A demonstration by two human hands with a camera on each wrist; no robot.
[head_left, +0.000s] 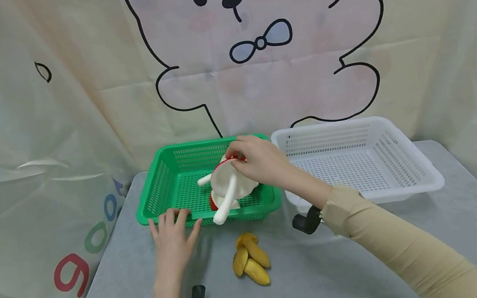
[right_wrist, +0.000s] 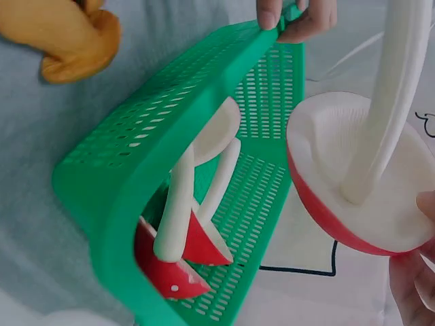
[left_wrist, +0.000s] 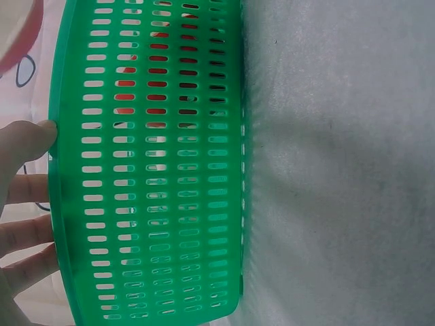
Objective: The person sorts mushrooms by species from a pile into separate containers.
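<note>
My right hand (head_left: 265,163) pinches the edge of a red-capped toy mushroom (right_wrist: 323,146) with a thick white stem. It holds the mushroom above the right part of the green basket (head_left: 147,215), cap underside and stem facing me. Below it, more red-capped mushrooms (right_wrist: 207,241) with white stems lie inside the basket, partly hidden by its wall. My left hand (head_left: 173,240) grips the basket's near rim at the left, thumb and fingers on either side of it in the right wrist view. A cluster of yellow-brown mushrooms (head_left: 254,263) lies on the table in front of the basket.
A white perforated basket (head_left: 428,179) stands on the grey table (head_left: 338,280), just right of the green one. A curtain (head_left: 328,85) with a printed bear hangs behind both baskets and along the sides.
</note>
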